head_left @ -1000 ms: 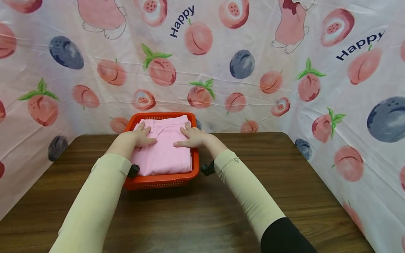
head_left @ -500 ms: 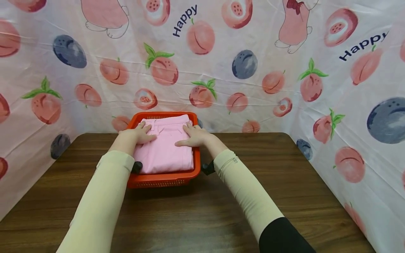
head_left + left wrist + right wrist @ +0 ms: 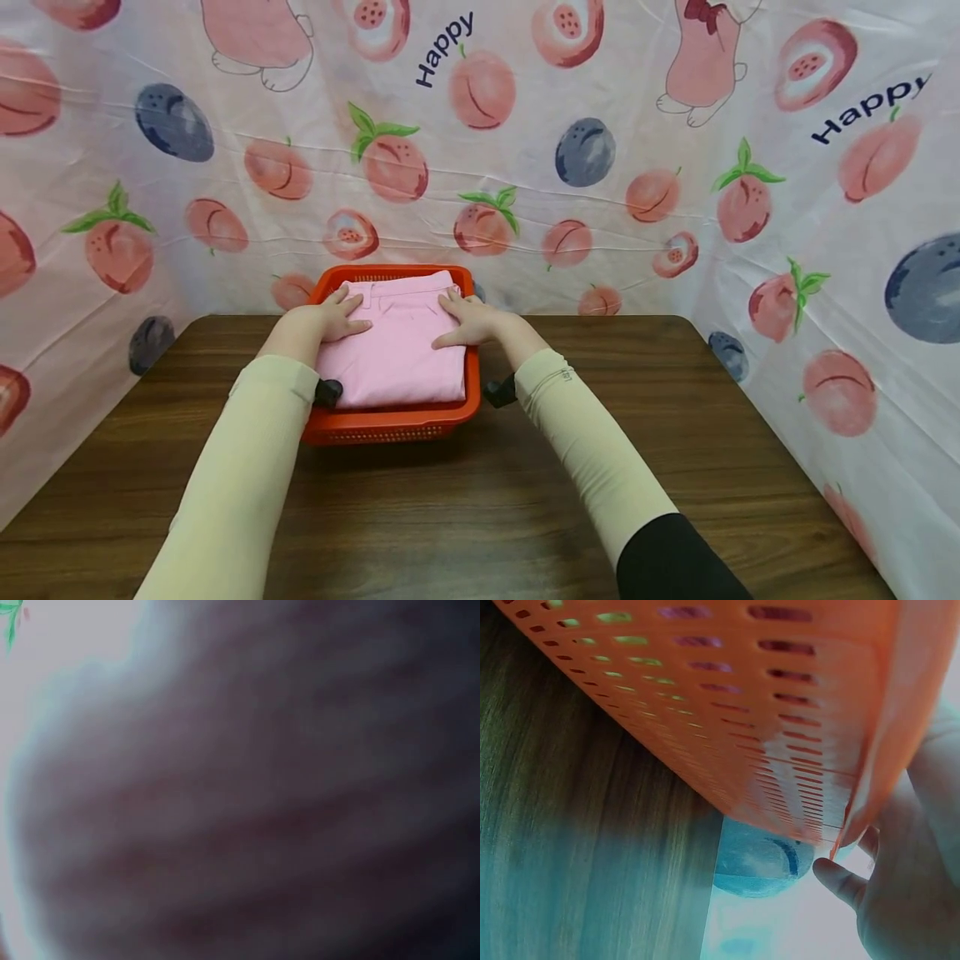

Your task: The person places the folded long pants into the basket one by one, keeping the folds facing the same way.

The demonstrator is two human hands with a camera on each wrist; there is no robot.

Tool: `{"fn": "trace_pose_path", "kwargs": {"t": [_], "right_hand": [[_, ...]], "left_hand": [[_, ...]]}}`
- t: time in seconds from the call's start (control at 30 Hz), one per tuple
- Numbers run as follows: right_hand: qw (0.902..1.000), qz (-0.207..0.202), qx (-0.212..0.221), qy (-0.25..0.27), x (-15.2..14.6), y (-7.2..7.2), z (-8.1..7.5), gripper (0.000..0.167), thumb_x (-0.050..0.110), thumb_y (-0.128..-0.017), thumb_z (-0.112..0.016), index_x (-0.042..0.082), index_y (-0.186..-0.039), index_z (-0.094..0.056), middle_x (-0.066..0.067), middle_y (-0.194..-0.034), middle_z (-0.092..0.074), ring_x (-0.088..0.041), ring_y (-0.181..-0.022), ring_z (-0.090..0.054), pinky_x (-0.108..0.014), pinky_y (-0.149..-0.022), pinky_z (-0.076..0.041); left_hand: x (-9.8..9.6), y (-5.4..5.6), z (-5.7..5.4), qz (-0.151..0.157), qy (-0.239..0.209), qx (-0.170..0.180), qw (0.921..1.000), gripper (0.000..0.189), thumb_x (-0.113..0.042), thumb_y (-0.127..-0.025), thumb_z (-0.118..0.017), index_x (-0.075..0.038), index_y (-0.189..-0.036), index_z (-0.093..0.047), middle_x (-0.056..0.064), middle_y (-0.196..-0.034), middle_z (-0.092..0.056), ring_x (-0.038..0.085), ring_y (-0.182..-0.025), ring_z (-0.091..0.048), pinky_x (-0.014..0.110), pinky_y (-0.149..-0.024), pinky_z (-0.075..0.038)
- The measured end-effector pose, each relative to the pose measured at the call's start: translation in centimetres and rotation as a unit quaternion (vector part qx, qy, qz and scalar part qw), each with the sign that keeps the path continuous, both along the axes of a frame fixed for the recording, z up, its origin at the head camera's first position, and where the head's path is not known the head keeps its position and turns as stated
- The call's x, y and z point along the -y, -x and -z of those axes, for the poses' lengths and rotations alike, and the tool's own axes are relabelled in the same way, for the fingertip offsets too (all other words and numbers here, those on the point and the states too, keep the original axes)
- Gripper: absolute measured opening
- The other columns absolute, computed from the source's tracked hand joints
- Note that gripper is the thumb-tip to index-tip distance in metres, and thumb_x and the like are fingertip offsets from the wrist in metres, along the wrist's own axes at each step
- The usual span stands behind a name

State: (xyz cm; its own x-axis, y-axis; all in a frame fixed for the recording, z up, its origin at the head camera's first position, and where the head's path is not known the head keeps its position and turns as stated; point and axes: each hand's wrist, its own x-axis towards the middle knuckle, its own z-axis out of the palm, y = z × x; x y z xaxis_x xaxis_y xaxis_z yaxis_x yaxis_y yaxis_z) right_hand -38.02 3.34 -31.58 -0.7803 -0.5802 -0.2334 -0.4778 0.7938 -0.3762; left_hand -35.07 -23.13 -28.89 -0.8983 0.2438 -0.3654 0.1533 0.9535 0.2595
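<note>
Folded pink pants (image 3: pixel 396 354), with the waistband and a belt loop at the far end, lie inside an orange-red plastic basket (image 3: pixel 393 419). My left hand (image 3: pixel 335 320) rests on their upper left part, fingers spread over the waistband corner and thumb pointing inward. On the opposite side my right hand (image 3: pixel 472 321) lies with straight, spread fingers on the upper right edge, close by the basket rim. In the right wrist view that hand (image 3: pixel 907 881) reaches over the rim, and pink cloth shows through the slots of the basket wall (image 3: pixel 795 712). A dark blur fills most of the left wrist view.
The basket stands at the back of a dark wooden table (image 3: pixel 600 433), left of centre. Behind and beside the table hangs a white curtain (image 3: pixel 570 283) printed with peaches and blue fruit. Dark wrist devices (image 3: pixel 327 392) sit beneath the cream sleeves (image 3: pixel 247 450).
My right hand has slid a little to the right across the pants, toward the basket rim. The left hand stays on its corner. The whole head view has shifted slightly.
</note>
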Motion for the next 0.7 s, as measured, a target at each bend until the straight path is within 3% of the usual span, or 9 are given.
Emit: {"fn": "trace_pose_path", "kwargs": {"t": [0.3, 0.57, 0.7], "right_hand": [[0.9997, -0.001, -0.008, -0.022, 0.1, -0.6, 0.0, 0.086, 0.062, -0.088, -0.052, 0.024, -0.155, -0.015, -0.006, -0.16, 0.0, -0.029, -0.143, -0.007, -0.052, -0.112, -0.01], [0.9999, -0.004, -0.001, -0.01, 0.2, -1.5, -0.3, 0.086, 0.067, -0.087, -0.049, 0.023, -0.154, -0.02, -0.009, -0.16, 0.002, -0.031, -0.144, -0.003, -0.058, -0.11, -0.004], [0.9998, -0.019, -0.008, 0.001, -0.2, -2.3, -0.7, 0.088, 0.066, -0.085, -0.053, 0.022, -0.154, -0.022, -0.011, -0.16, -0.001, -0.027, -0.145, 0.001, -0.056, -0.111, -0.001]], "left_hand": [[0.6, 0.0, 0.2, 0.021, -0.029, 0.0, 0.9994, 0.076, -0.041, -0.1, -0.043, 0.007, -0.149, -0.009, 0.032, -0.151, 0.008, 0.046, -0.139, 0.007, 0.065, -0.106, -0.004], [1.1, -0.5, -0.9, 0.035, -0.068, 0.054, 0.9957, 0.078, -0.044, -0.099, -0.044, 0.001, -0.151, -0.008, 0.028, -0.153, 0.014, 0.046, -0.138, 0.013, 0.068, -0.103, 0.002], [2.2, 0.4, -0.3, 0.055, -0.091, 0.066, 0.9922, 0.086, -0.054, -0.094, -0.049, -0.003, -0.152, -0.012, 0.025, -0.155, 0.012, 0.045, -0.139, 0.014, 0.069, -0.102, 0.003]]}}
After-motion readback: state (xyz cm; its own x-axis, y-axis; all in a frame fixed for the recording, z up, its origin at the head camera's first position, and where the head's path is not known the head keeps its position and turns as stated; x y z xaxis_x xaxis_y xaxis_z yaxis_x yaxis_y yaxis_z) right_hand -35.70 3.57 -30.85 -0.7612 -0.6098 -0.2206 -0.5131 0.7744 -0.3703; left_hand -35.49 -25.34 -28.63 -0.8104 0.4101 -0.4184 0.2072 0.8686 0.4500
